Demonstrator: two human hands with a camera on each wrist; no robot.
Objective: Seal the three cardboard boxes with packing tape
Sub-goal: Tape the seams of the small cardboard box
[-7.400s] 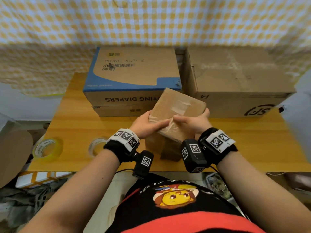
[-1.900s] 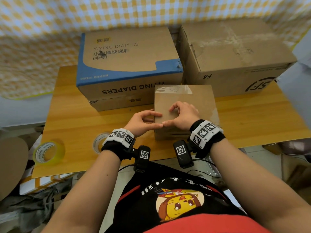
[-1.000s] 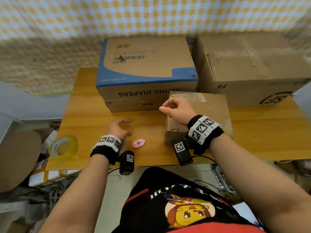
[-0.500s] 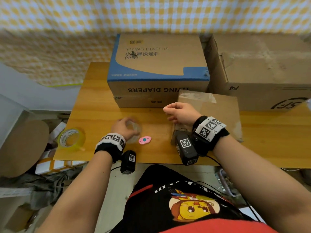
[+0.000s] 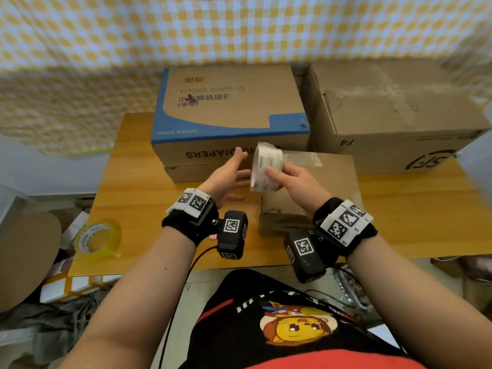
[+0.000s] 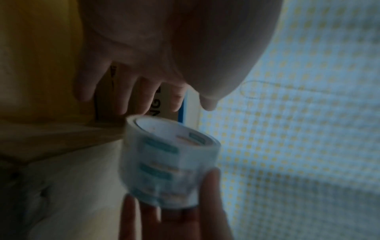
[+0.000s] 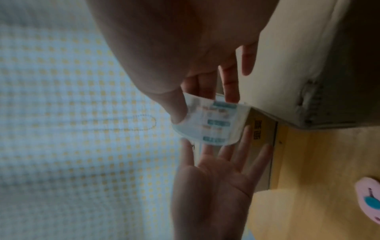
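Head view: clear tape roll (image 5: 267, 167), light and slick-looking, is pinched at its rim by right hand (image 5: 298, 183), left hand (image 5: 226, 174) fingers spread beside it, best gripped through the core.

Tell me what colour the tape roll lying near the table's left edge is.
Yellow: the tape roll has a translucent yellow band, seen best in the head view.

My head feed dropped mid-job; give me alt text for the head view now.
The right hand grips a clear tape roll above the small cardboard box; the open left hand hovers beside it. Two larger boxes stand behind on the wooden table.
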